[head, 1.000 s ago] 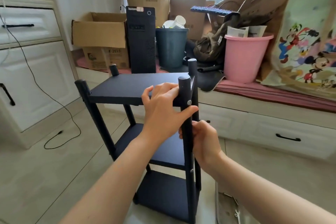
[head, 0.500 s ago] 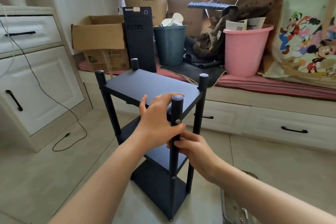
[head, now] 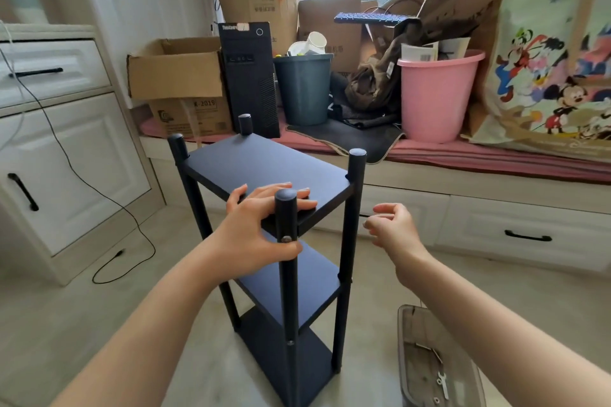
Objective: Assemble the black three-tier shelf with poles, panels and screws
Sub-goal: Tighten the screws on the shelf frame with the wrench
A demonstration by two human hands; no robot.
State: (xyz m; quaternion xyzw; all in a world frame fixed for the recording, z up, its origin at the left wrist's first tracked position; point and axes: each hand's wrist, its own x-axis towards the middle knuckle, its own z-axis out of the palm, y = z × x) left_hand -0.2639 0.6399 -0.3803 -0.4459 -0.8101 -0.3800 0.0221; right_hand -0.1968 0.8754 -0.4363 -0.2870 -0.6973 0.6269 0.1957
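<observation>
Nearest, a shallow grey tray [head: 408, 357] lies on the pale tiled floor [head: 66, 324] at the lower right, with a small wrench and a few loose metal pieces inside it. Just left of the tray stands the black three-tier shelf [head: 274, 172], upright on the floor, all three panels seated between four poles. The near pole [head: 287, 291] shows two screw heads, one below the top panel and one lower down.

The left hand [head: 256, 235] grips the near corner of the shelf: fingers lie flat across the top panel, while the thumb curls round the near pole just under the upper screw. The right hand [head: 391, 228] hangs in the air to the right of the shelf, apart from it, fingers loosely bent and holding nothing.

Behind the shelf runs a low white drawer bench [head: 496, 225] with black handles, topped by a pink cushion. On it stand, left to right, an open cardboard box [head: 175, 76], a black computer tower [head: 248, 76], a dark bin [head: 302, 89] containing paper cups, a brown bag and a pink bucket [head: 436, 96] holding papers. A cartoon-printed bag [head: 558, 53] leans at the far right. A white cabinet [head: 59, 149] stands at the left, with a black cable trailing down it onto the floor.
</observation>
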